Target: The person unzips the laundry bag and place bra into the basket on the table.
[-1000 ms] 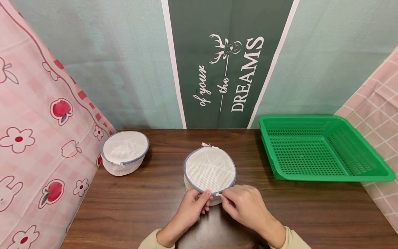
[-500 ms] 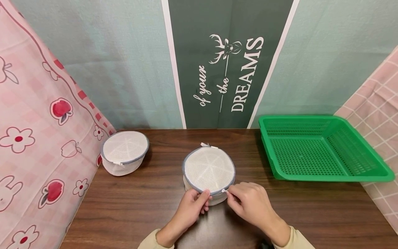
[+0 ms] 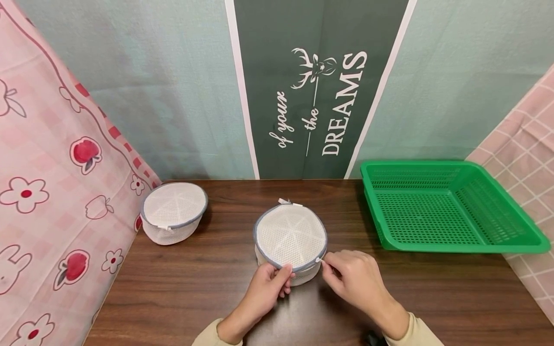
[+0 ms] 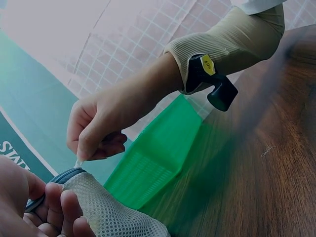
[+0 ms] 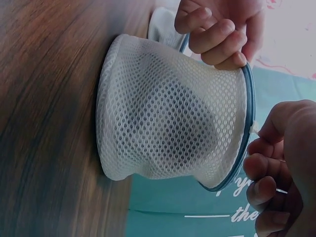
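Observation:
A round white mesh laundry bag [image 3: 291,238] with a grey-blue zipper rim stands upright on the wooden table. At the rim's near edge my left hand [image 3: 267,288] grips it, thumb on top and fingers below. My right hand [image 3: 355,278] pinches the small white zipper pull [image 3: 318,260] at the front right of the rim. In the right wrist view a dark shape [image 5: 180,123] shows through the mesh wall, inside the bag. The left wrist view has my right hand [image 4: 103,123] bent over the pull, just beyond my left fingers.
A second white mesh laundry bag [image 3: 173,209], its lid in place, stands at the back left by the pink patterned cloth [image 3: 65,192]. At the back right sits a green plastic basket [image 3: 424,247] with perforated walls. A cloth backdrop [image 3: 190,96] hangs behind the table.
My right hand has drawn the zipper pull along the rim, rightward and slightly away from me. My left hand keeps its grip; the bag shifted a touch left.

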The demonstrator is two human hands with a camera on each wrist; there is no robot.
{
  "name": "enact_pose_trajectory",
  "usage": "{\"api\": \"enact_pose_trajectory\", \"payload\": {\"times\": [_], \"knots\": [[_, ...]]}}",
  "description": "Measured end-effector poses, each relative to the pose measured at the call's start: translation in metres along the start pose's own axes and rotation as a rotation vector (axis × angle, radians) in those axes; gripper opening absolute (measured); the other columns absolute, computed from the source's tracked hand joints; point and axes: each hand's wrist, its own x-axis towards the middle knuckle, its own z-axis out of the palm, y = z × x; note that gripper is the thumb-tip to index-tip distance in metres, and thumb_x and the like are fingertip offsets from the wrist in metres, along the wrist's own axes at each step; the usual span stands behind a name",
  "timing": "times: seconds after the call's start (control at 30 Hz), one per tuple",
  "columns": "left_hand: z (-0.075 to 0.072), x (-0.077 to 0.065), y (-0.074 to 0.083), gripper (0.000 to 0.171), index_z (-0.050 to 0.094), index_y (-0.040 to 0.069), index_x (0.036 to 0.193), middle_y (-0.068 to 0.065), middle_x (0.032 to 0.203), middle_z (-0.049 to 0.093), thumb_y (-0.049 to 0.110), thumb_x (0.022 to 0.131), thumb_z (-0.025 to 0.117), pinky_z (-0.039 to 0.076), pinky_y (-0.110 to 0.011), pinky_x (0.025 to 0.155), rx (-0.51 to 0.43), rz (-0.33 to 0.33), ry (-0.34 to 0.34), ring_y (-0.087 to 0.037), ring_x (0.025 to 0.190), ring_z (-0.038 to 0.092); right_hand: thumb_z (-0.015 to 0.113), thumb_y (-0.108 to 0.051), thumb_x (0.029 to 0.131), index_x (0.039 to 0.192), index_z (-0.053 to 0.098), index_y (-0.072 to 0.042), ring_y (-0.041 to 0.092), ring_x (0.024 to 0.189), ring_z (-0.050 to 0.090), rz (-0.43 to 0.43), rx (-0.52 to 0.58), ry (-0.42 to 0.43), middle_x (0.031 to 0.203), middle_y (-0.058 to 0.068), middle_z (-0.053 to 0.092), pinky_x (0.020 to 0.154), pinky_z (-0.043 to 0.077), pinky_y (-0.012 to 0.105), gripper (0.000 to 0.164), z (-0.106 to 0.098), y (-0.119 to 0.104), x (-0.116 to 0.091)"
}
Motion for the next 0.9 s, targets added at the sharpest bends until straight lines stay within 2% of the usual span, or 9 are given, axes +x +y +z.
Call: {"api": "enact_pose_trajectory", "payload": {"times": [0.43, 0.9], "knots": [[-0.001, -0.001, 0.000, 0.030, 0.064, -0.014, 0.095, 0.002, 0.068, 0.055, 0.013, 0.104, 0.055, 0.046, -0.017, 0.055, -0.002, -0.018, 0.005, -0.006, 0.058, 0.053, 0.060, -0.020, 0.081, 0.059, 0.041, -0.024, 0.002, 0.051, 0.026, 0.029, -0.020, 0.014, 0.056, -0.015, 0.029, 0.046, 0.022, 0.019, 0.030, -0.003, 0.007, 0.002], [-0.001, -0.001, 0.001, 0.028, 0.063, -0.011, 0.095, 0.002, 0.069, 0.054, 0.013, 0.104, 0.055, 0.046, -0.017, 0.056, -0.008, -0.026, -0.001, -0.005, 0.059, 0.053, 0.056, -0.018, 0.080, 0.058, 0.042, -0.023, 0.002, 0.049, 0.027, 0.088, -0.064, 0.044, 0.055, -0.014, 0.029, 0.045, 0.022, 0.019, 0.027, -0.002, 0.017, 0.003]]}}
